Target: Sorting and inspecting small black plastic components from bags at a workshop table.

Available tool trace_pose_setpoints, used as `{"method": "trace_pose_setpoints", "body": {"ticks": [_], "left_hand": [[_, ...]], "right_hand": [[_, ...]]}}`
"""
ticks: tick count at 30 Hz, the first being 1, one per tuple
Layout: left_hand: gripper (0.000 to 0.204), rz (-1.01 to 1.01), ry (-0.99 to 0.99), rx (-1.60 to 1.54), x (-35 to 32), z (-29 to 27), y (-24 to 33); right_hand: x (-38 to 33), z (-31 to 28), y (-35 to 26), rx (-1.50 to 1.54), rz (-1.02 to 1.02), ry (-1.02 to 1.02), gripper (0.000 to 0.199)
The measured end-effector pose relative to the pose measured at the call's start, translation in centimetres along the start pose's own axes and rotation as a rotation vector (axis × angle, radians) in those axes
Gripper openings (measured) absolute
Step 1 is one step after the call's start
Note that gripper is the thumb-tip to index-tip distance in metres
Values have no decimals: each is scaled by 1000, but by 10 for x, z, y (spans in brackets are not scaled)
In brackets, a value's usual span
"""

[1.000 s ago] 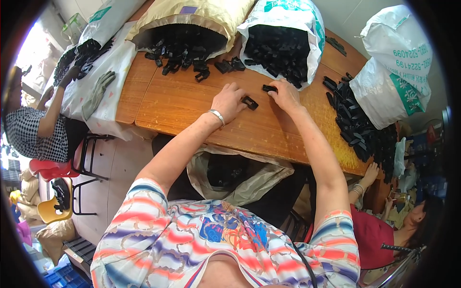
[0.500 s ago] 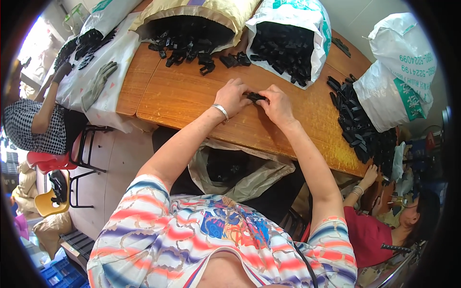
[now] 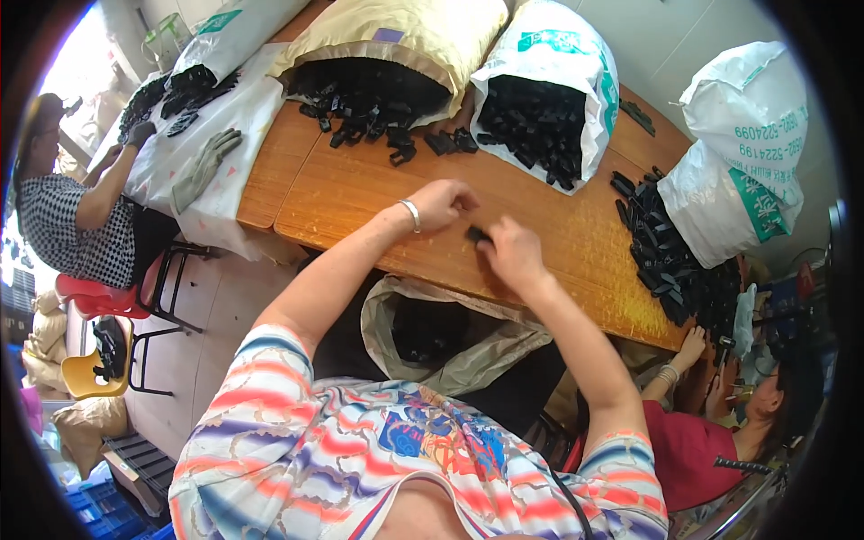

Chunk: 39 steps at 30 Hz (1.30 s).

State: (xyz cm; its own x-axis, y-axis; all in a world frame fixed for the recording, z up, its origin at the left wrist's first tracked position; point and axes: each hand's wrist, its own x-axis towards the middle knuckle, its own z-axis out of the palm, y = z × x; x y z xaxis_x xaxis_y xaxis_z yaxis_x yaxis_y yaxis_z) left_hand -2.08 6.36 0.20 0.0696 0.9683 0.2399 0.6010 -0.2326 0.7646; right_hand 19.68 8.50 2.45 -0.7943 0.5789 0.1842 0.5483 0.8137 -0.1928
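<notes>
Over the wooden table point(image 3: 378, 180), my right hand point(image 3: 516, 256) pinches a small black plastic part point(image 3: 478, 235) between thumb and fingertips. A little to the left and farther from me, my left hand point(image 3: 441, 205) hovers apart from that part. Its fingers are loosely bent, and nothing shows in them. Below the table's near edge, a beige sack point(image 3: 382, 346) gapes in front of my lap, with dark pieces inside.
Black parts spill from a tan sack point(image 3: 405, 36) and a white sack point(image 3: 589, 126) at the far side. On the right, a black pile point(image 3: 661, 252) lies beside another white sack point(image 3: 720, 198). Co-workers sit left and right; a grey glove point(image 3: 205, 166) lies on the left table.
My hands have moved apart. The left one has let go of the black part, which stays in my right hand, now lower and nearer the table's front edge.
</notes>
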Motion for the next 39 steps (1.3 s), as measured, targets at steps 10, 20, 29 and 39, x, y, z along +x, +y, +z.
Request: {"method": "trace_pose_setpoints", "body": {"ticks": [10, 20, 29, 39], "left_hand": [[13, 50, 275, 718, 51, -41, -47], [14, -14, 62, 381, 29, -12, 8], [24, -241, 261, 346, -7, 14, 29], [29, -49, 328, 165, -22, 24, 45]], "right_hand": [[-92, 14, -61, 399, -160, 0, 29], [22, -6, 110, 160, 141, 473, 10], [88, -8, 123, -160, 582, 203, 33], [41, -23, 100, 599, 494, -45, 29]]}}
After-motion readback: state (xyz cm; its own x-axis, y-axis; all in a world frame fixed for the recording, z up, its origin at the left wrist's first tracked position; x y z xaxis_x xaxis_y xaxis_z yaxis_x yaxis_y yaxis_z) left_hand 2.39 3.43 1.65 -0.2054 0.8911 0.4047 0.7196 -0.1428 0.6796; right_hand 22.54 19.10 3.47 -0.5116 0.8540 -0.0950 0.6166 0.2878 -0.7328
